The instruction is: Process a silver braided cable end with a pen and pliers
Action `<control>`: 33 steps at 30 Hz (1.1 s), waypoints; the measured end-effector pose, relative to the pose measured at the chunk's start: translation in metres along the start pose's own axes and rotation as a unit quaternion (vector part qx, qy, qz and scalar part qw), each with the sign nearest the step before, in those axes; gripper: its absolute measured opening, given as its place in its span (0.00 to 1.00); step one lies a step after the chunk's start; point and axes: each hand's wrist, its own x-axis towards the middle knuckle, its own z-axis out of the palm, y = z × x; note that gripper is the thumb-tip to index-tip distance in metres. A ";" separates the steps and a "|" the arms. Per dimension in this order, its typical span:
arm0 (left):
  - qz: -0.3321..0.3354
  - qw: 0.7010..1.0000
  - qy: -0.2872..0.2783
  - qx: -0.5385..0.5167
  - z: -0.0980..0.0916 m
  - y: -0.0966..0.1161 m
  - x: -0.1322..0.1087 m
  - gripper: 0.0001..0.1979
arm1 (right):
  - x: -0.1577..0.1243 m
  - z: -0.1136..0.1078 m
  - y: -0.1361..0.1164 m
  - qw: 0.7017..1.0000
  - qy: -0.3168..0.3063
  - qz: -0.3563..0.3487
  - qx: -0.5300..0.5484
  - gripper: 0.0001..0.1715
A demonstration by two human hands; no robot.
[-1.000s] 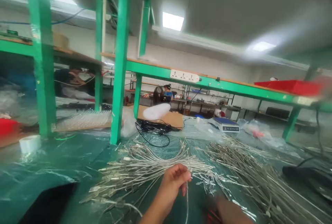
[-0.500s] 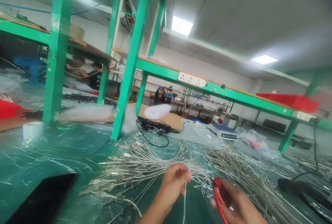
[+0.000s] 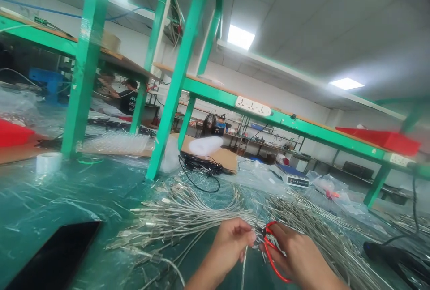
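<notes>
My left hand pinches a thin silver cable that hangs down from its fingertips. My right hand grips a red-handled cutting tool, its tip held right beside the left fingertips. Both hands hover over a spread of silver cables with metal ends on the green, plastic-covered table. A second heap of the same cables lies to the right.
A black flat object lies at the near left. Green frame posts rise from the table. Behind stand a tape roll, coiled black cable, a small scale and red trays. People work at benches farther back.
My right hand with the red tool rose into view and moved left until it met the left fingertips. The view tilted upward slightly.
</notes>
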 end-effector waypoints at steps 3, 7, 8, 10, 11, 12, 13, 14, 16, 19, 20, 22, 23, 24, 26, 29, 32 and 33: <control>0.001 1.000 -0.004 0.003 0.000 -0.001 -0.001 0.20 | 0.000 0.000 -0.001 1.000 -0.008 0.015 -0.017 0.18; 0.009 1.000 -0.013 0.013 -0.001 -0.005 0.002 0.23 | 0.003 0.011 0.004 0.993 0.087 -0.028 -0.078 0.12; 0.008 1.000 -0.015 0.015 -0.002 -0.006 0.002 0.23 | 0.003 0.014 0.006 0.984 0.139 -0.062 -0.091 0.10; 0.003 1.000 -0.017 0.016 -0.003 -0.006 0.003 0.23 | 0.004 0.016 0.008 0.960 0.227 -0.127 -0.108 0.04; 0.002 1.000 -0.018 0.016 -0.003 -0.007 0.004 0.22 | 0.004 0.017 0.008 0.948 0.257 -0.150 -0.112 0.03; 0.002 1.000 -0.020 0.017 -0.004 -0.007 0.004 0.21 | 0.004 0.016 0.008 0.941 0.273 -0.163 -0.112 0.05; 0.004 1.000 -0.021 0.019 -0.005 -0.007 0.004 0.21 | 0.004 0.015 0.008 0.940 0.276 -0.167 -0.110 0.06; 0.006 1.000 -0.019 0.021 -0.005 -0.007 0.003 0.22 | 0.004 0.014 0.007 0.942 0.272 -0.166 -0.107 0.07; 0.011 0.999 -0.019 0.029 -0.006 -0.007 0.003 0.23 | 0.004 0.013 0.006 0.950 0.253 -0.154 -0.099 0.07; 0.009 0.999 -0.018 0.036 -0.006 -0.007 0.002 0.22 | 0.005 0.018 0.007 0.962 0.219 -0.135 -0.088 0.09; 0.008 0.999 -0.018 0.035 -0.006 -0.006 0.001 0.22 | 0.006 0.020 0.008 0.965 0.211 -0.130 -0.086 0.09; 0.006 0.999 -0.017 0.032 -0.006 -0.006 0.002 0.24 | 0.008 0.027 0.012 0.967 0.206 -0.123 -0.087 0.07; 0.006 0.999 -0.015 0.035 -0.005 -0.006 0.002 0.24 | 0.009 0.030 0.013 0.966 0.210 -0.122 -0.091 0.06; 0.006 0.999 -0.014 0.036 -0.005 -0.006 0.003 0.25 | 0.009 0.032 0.015 0.964 0.218 -0.120 -0.093 0.06; 0.007 0.999 -0.011 0.036 -0.006 -0.006 0.004 0.25 | 0.008 0.033 0.016 0.960 0.242 -0.113 -0.083 0.08; 0.005 1.000 -0.005 0.020 -0.006 -0.006 0.005 0.24 | 0.002 0.024 0.014 0.958 0.266 -0.100 -0.043 0.14; 0.001 1.000 -0.002 0.015 -0.007 -0.006 0.004 0.24 | -0.003 0.016 0.009 0.984 0.167 -0.069 -0.013 0.19; 0.002 1.000 -0.003 0.018 -0.007 -0.006 0.003 0.24 | -0.003 0.015 0.007 0.991 0.122 -0.055 -0.006 0.21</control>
